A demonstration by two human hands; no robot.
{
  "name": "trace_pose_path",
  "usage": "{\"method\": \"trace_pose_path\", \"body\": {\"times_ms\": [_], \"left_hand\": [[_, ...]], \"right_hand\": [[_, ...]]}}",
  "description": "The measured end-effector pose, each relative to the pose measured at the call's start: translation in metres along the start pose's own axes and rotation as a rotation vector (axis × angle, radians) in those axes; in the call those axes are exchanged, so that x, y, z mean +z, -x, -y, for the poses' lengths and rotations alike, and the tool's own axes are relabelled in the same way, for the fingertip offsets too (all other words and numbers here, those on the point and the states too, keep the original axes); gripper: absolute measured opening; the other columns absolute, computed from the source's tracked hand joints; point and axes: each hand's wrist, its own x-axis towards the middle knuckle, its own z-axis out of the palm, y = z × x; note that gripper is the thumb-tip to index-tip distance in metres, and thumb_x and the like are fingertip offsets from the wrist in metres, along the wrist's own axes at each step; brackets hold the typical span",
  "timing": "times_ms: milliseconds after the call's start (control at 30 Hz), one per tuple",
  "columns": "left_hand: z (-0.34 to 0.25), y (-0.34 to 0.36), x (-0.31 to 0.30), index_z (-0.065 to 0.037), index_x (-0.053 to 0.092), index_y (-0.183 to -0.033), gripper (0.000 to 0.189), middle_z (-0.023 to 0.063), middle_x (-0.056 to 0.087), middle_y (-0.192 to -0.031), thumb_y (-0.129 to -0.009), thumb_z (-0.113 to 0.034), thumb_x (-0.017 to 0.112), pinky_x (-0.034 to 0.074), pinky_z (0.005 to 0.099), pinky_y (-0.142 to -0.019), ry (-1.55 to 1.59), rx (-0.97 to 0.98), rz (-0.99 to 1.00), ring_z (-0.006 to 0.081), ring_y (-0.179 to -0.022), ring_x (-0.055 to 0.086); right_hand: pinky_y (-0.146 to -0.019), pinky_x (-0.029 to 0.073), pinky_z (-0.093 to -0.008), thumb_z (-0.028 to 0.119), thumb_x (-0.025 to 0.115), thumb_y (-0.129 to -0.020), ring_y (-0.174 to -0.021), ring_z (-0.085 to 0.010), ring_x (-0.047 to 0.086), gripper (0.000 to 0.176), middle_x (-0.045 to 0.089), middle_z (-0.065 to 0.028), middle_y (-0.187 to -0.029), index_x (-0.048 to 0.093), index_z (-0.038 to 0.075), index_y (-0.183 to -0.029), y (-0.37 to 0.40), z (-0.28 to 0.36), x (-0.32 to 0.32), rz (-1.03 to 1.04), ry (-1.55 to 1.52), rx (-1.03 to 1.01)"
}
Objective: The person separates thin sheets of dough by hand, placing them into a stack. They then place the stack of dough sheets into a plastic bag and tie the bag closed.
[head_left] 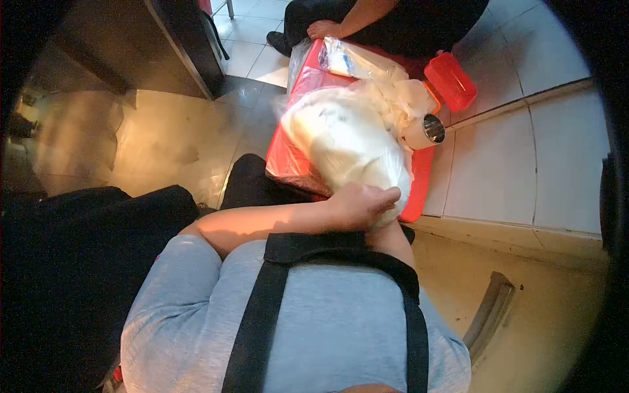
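Observation:
A big clear plastic bag [341, 134] with a pale, whitish mass in it lies over a red surface [295, 154] in front of me. My left hand [362, 204] is closed round the gathered near end of the bag, by my right wrist. From below, my right forearm [391, 239] runs up into that end. My right hand seems to be inside or under the plastic, and its fingers are hidden. Beside the bag on the right is a metal-lined cup [426, 131] lying tilted, its mouth facing right.
Beyond the bag lie a clear plastic packet [357, 60] and a red plastic container [452, 82]. Across from me sits a person in dark clothes, one hand [325, 29] at the far edge of the red surface. A tiled wall [495, 167] stands close on the right; a dark cabinet [131, 46] is at left.

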Motion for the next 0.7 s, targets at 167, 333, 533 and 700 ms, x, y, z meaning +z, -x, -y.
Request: {"method": "trace_pose_path", "body": {"times_ms": [167,333,533,700], "left_hand": [[0.021,-0.010,-0.003,-0.012,0.048,-0.082,0.013,0.0107,0.056,-0.061,-0.077,-0.020,0.056,0.046,0.0406,-0.046,-0.067,0.041,-0.107,0.0318,-0.056,0.058],[0.020,0.000,-0.010,-0.011,0.048,-0.084,0.013,0.0107,0.058,-0.068,-0.076,-0.018,0.056,0.046,0.0405,-0.048,0.004,0.051,-0.020,0.0317,-0.061,0.060],[0.025,-0.007,-0.013,-0.011,0.047,-0.088,0.016,0.0110,0.058,-0.071,-0.078,-0.020,0.056,0.047,0.0437,-0.051,-0.035,-0.063,0.053,0.0321,-0.066,0.061],[0.019,0.013,-0.015,-0.011,0.046,-0.089,0.016,0.0118,0.059,-0.071,-0.083,-0.023,0.054,0.047,0.0447,-0.051,0.022,-0.049,0.070,0.0332,-0.066,0.061]], "right_hand": [[-0.088,0.041,-0.0383,0.020,0.056,-0.081,-0.103,-0.0256,0.052,0.039,0.054,-0.0094,-0.112,0.047,0.007,-0.117,0.006,-0.011,0.019,0.024,0.050,-0.004],[-0.088,0.041,-0.0381,0.020,0.057,-0.081,-0.102,-0.0255,0.052,0.039,0.054,-0.0093,-0.113,0.047,0.007,-0.117,0.002,-0.004,0.024,0.058,0.053,0.005],[-0.088,0.041,-0.0379,0.018,0.058,-0.081,-0.102,-0.0254,0.052,0.040,0.054,-0.0092,-0.113,0.047,0.006,-0.117,-0.001,-0.004,0.035,0.081,0.084,-0.004],[-0.088,0.041,-0.0377,0.017,0.058,-0.080,-0.102,-0.0253,0.052,0.041,0.054,-0.0092,-0.113,0.046,0.006,-0.117,-0.010,0.004,0.029,0.099,0.067,-0.005]]}}
